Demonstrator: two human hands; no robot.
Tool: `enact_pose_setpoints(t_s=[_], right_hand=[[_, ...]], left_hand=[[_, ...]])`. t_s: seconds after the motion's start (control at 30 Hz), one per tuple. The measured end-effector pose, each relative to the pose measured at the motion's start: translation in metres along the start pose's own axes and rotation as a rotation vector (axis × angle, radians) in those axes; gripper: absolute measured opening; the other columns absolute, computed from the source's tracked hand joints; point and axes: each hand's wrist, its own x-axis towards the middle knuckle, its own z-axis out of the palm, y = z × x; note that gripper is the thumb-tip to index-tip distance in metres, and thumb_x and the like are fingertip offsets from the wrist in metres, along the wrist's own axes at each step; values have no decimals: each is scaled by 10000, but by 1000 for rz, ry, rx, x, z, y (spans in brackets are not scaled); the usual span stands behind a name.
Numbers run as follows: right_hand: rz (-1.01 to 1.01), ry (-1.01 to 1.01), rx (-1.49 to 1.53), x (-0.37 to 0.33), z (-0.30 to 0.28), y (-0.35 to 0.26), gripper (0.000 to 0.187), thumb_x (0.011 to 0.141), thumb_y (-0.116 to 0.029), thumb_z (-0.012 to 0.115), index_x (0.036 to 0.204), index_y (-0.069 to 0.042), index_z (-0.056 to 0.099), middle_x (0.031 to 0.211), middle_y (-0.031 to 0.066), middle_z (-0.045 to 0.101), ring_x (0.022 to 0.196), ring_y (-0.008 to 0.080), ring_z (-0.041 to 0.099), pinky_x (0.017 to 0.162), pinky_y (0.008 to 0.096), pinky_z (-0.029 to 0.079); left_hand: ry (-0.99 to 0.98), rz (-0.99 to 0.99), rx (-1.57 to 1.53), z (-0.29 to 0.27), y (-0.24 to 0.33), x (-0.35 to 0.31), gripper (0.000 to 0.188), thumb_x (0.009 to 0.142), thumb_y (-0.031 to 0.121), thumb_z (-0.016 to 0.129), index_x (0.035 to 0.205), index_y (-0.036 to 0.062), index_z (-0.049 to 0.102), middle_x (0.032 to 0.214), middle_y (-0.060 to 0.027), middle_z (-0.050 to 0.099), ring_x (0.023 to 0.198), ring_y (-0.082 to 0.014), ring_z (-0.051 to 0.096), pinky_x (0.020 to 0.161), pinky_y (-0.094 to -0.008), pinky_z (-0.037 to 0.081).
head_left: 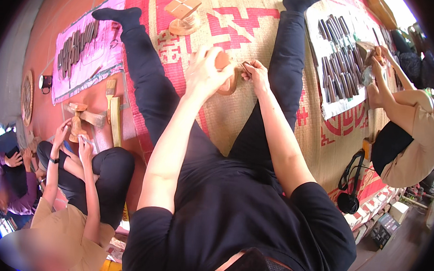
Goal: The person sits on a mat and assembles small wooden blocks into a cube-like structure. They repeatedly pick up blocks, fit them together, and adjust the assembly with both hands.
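Note:
Between my spread legs, my left hand point(207, 74) is closed over the top of a turned piece of light brown wood point(226, 90). A rounded part of the wood shows past its fingers, and the palm hides the rest. Close on the right, my right hand point(257, 75) pinches a small dark, flat piece point(245, 65) between thumb and fingers, near the wood's side. The piece is too small to name. Both forearms reach forward over my dark trousers.
A wooden form with a square block on top point(183, 5) stands ahead on the patterned mat point(227, 131). Carving tools point(76, 50) lie on a pink cloth at left; wooden-handled tools point(339, 63) cover a white cloth at right. Co-workers point(73, 216) sit on both sides. A brush point(111, 87) lies at left.

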Motion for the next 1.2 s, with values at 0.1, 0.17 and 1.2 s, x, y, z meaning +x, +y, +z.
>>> enact_pose_setpoints(t_s=[0.1, 0.17, 1.2], right_hand=[[29, 6, 21, 4, -1, 5, 76, 907, -116, 642, 850, -71, 619, 731, -12, 608, 574, 78, 554, 525, 230, 435], [29, -5, 44, 8, -1, 12, 87, 907, -135, 647, 851, -76, 619, 717, -9, 603, 561, 88, 552, 517, 245, 436], [-136, -4, 115, -15, 62, -7, 106, 795, -6, 716, 825, -18, 615, 863, 80, 708, 762, 135, 641, 740, 269, 512]], left_hand=[[64, 13, -77, -19, -13, -24, 494, 752, 313, 733, 1173, 95, 593, 1135, -124, 547, 1073, -329, 551, 917, -426, 476], [152, 2, -135, -23, -23, -46, 514, 720, 284, 751, 1165, 89, 585, 1120, -133, 538, 1055, -322, 555, 909, -427, 484], [345, 73, -75, -16, -10, -72, 165, 742, 220, 714, 768, 75, 638, 768, -68, 588, 825, -276, 551, 842, -389, 424]])
